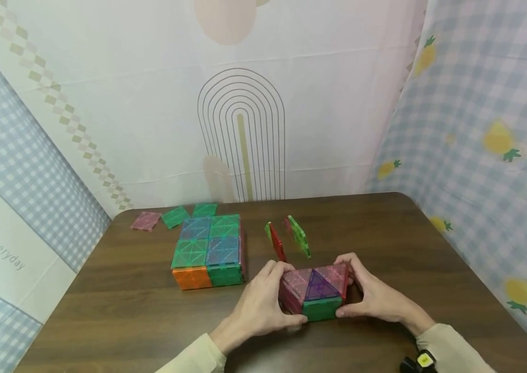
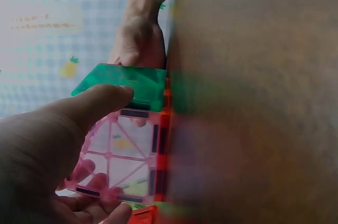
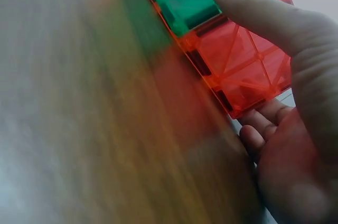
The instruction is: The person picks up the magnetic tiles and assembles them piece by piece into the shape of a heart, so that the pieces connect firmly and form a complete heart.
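Observation:
A small box of translucent magnetic tiles sits between both hands near the table's front. Its top shows pink tiles around a purple triangle, and its front is green. My left hand grips the left side, thumb at the front edge and fingers behind. My right hand holds the opposite side likewise. In the left wrist view the left thumb lies on the green tile above a pink square tile. A red square tile shows beside the right palm in the right wrist view.
A larger tile block, green and blue on top, stands to the left. Behind it lie a pink tile and two green ones. Red and green tiles stand on edge beyond the hands. Fabric hangs behind the table.

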`<state>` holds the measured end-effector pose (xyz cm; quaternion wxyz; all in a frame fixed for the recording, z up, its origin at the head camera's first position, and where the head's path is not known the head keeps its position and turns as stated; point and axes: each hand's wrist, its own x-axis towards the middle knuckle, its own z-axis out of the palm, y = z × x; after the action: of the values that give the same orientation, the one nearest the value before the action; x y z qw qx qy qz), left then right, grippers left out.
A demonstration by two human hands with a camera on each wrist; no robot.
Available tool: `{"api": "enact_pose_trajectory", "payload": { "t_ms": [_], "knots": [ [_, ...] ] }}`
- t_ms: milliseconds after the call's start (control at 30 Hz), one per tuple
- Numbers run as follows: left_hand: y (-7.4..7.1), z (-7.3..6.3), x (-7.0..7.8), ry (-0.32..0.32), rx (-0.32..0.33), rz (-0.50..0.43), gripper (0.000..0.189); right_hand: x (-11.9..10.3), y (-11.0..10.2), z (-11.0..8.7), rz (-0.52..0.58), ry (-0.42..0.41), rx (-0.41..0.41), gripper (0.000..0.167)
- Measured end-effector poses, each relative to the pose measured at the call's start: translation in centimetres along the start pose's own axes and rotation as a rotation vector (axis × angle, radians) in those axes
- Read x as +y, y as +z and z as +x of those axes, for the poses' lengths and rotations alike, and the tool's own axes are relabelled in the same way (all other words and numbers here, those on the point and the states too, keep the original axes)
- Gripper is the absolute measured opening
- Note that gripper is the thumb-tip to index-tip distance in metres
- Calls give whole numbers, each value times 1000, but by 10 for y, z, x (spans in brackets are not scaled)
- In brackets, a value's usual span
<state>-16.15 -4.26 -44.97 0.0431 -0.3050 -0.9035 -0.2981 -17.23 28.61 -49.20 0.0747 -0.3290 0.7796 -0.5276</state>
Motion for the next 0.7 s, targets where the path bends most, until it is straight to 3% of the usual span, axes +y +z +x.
{"api": "enact_pose_trajectory", "payload": {
  "t_ms": [133, 300, 400, 500, 600, 700],
  "knots": [
    [-28, 2, -3, 62, 35, -41, 93, 1, 4, 2, 70, 11, 42, 85],
    [-95, 12, -30, 119, 215, -96, 81, 3, 4, 4, 76, 15, 77, 86],
    [-134, 10, -65, 65, 283, -88, 74, 3, 5, 4, 55, 9, 90, 87],
    [-162, 1, -113, -46, 263, -132, 71, 4, 6, 6, 48, -11, 99, 86],
    [-171, -11, -157, -148, 230, -247, 69, 2, 8, 6, 59, 0, 101, 88],
    [-165, -24, -186, -213, 171, -396, 70, 1, 8, 5, 65, 27, 101, 89]
  ]
}}
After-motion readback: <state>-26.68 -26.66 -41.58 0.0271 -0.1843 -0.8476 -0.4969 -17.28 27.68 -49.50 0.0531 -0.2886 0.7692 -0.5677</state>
